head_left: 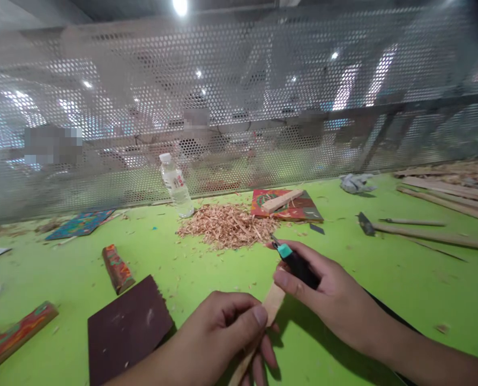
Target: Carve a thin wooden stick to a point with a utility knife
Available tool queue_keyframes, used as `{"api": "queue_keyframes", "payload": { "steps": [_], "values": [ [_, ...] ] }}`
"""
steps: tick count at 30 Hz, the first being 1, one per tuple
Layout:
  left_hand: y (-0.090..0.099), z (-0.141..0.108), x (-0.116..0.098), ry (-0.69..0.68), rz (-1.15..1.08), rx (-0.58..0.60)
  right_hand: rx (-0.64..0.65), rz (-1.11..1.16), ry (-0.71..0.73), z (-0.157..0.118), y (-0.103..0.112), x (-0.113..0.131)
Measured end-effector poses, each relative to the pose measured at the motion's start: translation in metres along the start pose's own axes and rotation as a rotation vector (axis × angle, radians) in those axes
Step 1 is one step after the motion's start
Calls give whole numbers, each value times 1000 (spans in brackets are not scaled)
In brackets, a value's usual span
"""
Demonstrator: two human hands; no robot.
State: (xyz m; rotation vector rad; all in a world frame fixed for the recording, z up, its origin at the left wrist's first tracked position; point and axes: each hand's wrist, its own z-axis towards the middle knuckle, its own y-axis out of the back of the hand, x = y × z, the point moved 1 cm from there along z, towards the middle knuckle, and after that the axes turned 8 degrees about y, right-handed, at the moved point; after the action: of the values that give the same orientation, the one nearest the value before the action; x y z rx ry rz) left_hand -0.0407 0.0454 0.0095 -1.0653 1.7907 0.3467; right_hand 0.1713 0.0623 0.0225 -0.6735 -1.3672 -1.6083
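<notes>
My left hand is closed around a narrow strip of pale wood, thumb on top and fingers beneath. The strip slants up and away toward my other hand. In my right hand is a black utility knife with a teal part near its tip, pointing forward and left. The right fingers sit close over the far end of the strip, so whether the blade touches wood is hidden. Just beyond lies a heap of wood shavings.
A clear water bottle stands by the perforated metal screen. Dark sandpaper and painted wood pieces lie at left. A painted board bears a wood stick. At right are a hammer, a crumpled grey cloth and wood strips.
</notes>
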Motion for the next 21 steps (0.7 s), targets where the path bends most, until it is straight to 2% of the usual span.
{"api": "queue_keyframes", "payload": {
  "steps": [4,11,14,18,21],
  "values": [
    [-1,0,1,18,-83,34,-28,-2,24,2,0,-2],
    [-2,1,8,67,-59,67,-53,-83,47,1,2,-4],
    [1,7,12,38,-150,57,-39,-202,162,1,9,-5],
    [5,14,11,-26,-282,44,76,-350,395,1,15,-4],
    [5,16,10,-63,-327,20,245,-479,412,1,14,-4]
  ]
}}
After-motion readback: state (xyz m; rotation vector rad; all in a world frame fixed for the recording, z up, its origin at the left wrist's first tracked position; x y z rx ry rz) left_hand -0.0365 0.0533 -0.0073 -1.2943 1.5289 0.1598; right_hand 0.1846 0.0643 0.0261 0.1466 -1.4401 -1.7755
